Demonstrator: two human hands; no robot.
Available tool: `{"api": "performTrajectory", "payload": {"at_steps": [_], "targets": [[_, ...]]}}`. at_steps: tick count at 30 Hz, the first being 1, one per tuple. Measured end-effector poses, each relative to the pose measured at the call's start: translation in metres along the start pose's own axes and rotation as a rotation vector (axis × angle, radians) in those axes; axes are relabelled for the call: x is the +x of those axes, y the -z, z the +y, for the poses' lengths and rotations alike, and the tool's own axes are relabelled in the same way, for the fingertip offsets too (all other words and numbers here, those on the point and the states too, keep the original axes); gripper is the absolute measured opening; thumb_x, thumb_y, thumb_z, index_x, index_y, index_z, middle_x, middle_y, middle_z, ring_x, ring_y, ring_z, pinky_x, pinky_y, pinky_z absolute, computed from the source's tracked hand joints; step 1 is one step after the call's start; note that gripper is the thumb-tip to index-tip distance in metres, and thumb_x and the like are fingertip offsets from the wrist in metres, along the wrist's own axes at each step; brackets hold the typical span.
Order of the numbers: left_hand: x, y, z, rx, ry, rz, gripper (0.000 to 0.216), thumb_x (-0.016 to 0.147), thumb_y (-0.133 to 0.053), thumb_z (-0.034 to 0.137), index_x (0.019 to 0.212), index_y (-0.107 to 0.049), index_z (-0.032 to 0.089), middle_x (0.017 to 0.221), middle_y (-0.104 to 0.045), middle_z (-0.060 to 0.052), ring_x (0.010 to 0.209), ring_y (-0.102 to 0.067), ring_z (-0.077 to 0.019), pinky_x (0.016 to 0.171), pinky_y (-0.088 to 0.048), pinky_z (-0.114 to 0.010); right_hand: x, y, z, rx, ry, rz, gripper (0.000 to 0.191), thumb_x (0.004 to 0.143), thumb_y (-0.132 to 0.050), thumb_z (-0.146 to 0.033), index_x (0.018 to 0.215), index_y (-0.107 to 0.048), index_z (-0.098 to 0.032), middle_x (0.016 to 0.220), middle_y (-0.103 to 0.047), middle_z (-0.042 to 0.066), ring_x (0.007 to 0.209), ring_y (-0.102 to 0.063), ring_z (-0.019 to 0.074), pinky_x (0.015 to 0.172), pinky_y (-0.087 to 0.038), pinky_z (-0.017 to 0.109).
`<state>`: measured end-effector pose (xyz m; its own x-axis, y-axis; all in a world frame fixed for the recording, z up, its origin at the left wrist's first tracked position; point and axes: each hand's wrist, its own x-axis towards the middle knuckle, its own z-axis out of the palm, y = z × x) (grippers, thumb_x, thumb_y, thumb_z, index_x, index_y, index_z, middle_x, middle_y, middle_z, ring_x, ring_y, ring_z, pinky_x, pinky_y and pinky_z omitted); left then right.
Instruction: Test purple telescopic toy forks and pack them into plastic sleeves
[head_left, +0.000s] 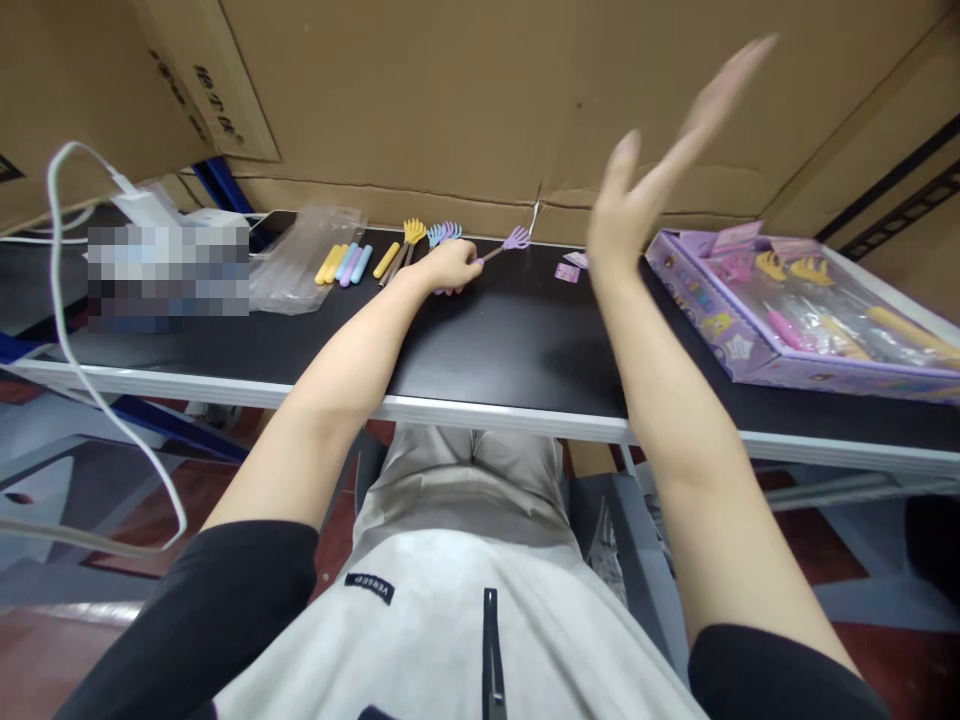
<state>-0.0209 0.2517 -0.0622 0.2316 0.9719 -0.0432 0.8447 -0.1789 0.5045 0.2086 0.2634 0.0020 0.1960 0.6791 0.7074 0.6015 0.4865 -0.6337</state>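
At table's far edge, left hand (450, 266) on purple fork (511, 241), right hand (660, 170) raised

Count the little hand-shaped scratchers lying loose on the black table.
3: a yellow scratcher, a blue scratcher just right of it behind the left hand, and a purple scratcher right of that hand. The hand may hide more.

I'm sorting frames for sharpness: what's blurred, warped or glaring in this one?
Head view: the raised, open right hand is smeared by motion blur at the fingertips; the left hand on the purple hand-shaped plastic scratcher is sharp; a pixelated patch hides something at the left; the black tabletop shows soft sheen; the white table edge bows from lens distortion.
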Motion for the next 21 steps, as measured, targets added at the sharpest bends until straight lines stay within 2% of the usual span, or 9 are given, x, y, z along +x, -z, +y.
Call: {"api": "performTrajectory", "payload": {"at_steps": [1,2,3,4,5,7,10,16,21], "targets": [[0.001,-0.001,-0.001,-0.007,-0.005,0.003,0.022,0.105,-0.053,0.021,0.111,-0.073,0.012,0.064,-0.065,-0.005,0.056,-0.064,-0.0195,0.064,-0.055,-0.031,-0.014,-0.013,0.008,0.025,-0.122,-0.026,0.084,0.098,-0.055,-0.004,0.174,-0.017,-0.002,0.189,0.000,0.020,0.177,-0.001,0.0175,0.145,-0.006,0.037],[0.002,-0.001,-0.002,-0.017,-0.014,0.007,0.020,0.105,-0.055,0.022,0.109,-0.072,0.013,0.063,-0.064,-0.005,0.055,-0.064,-0.0194,0.064,-0.055,-0.031,-0.027,-0.025,0.018,0.080,-0.292,-0.085,0.087,0.094,-0.054,0.000,0.173,-0.018,-0.002,0.188,-0.007,0.021,0.177,-0.010,0.0157,0.144,-0.009,0.035],[0.004,-0.003,-0.005,-0.031,-0.028,0.014,0.018,0.104,-0.056,0.022,0.107,-0.072,0.013,0.061,-0.064,-0.004,0.055,-0.064,-0.0191,0.063,-0.055,-0.031,-0.039,-0.036,0.029,0.160,-0.521,-0.188,0.086,0.091,-0.057,0.001,0.171,-0.026,-0.009,0.185,-0.024,0.020,0.173,-0.028,0.0169,0.143,-0.019,0.037],[0.006,-0.004,-0.007,-0.047,-0.045,0.023,0.016,0.103,-0.058,0.022,0.105,-0.072,0.014,0.060,-0.063,-0.003,0.054,-0.063,-0.0188,0.062,-0.054,-0.031,-0.047,-0.045,0.039,0.264,-0.692,-0.270,0.074,0.094,-0.063,-0.008,0.164,-0.039,-0.015,0.175,-0.044,0.020,0.164,-0.046,0.0226,0.140,-0.032,0.047],[0.008,-0.006,-0.009,-0.062,-0.064,0.031,0.014,0.102,-0.060,0.023,0.104,-0.071,0.015,0.059,-0.062,-0.003,0.054,-0.063,-0.0185,0.062,-0.054,-0.030,-0.051,-0.051,0.049,0.374,-0.769,-0.345,0.062,0.095,-0.070,-0.018,0.153,-0.050,-0.021,0.162,-0.060,0.017,0.153,-0.059,0.0268,0.134,-0.041,0.055],[0.014,-0.009,-0.013,-0.090,-0.100,0.049,0.012,0.101,-0.063,0.025,0.102,-0.071,0.016,0.058,-0.061,-0.001,0.053,-0.063,-0.0177,0.062,-0.054,-0.029,-0.053,-0.056,0.063,0.534,-0.814,-0.417,0.040,0.092,-0.079,-0.032,0.127,-0.062,-0.025,0.137,-0.076,0.011,0.136,-0.071,0.0278,0.127,-0.048,0.060],[0.019,-0.013,-0.015,-0.134,-0.129,0.069,0.011,0.100,-0.065,0.027,0.100,-0.070,0.017,0.059,-0.062,-0.001,0.053,-0.062,-0.0168,0.064,-0.054,-0.029,-0.048,-0.052,0.068,0.619,-0.834,-0.441,0.024,0.092,-0.079,-0.037,0.103,-0.063,-0.024,0.125,-0.078,0.009,0.131,-0.073,0.0250,0.127,-0.048,0.055],[0.015,-0.015,-0.005,-0.177,-0.209,0.086,0.011,0.100,-0.063,0.026,0.098,-0.068,0.017,0.064,-0.065,-0.002,0.059,-0.064,-0.0174,0.071,-0.055,-0.029,-0.049,-0.044,0.059,0.650,-0.815,-0.467,0.023,0.098,-0.073,-0.045,0.104,-0.063,-0.025,0.127,-0.079,0.006,0.134,-0.071,0.0251,0.125,-0.049,0.058],[0.013,-0.015,-0.001,-0.151,-0.286,0.078,0.011,0.099,-0.060,0.023,0.097,-0.069,0.016,0.068,-0.068,-0.003,0.068,-0.068,-0.0185,0.078,-0.055,-0.029,-0.046,-0.042,0.064,0.670,-0.807,-0.446,0.027,0.099,-0.073,-0.050,0.104,-0.063,-0.026,0.130,-0.079,0.004,0.130,-0.071,0.0221,0.124,-0.051,0.052]]}}
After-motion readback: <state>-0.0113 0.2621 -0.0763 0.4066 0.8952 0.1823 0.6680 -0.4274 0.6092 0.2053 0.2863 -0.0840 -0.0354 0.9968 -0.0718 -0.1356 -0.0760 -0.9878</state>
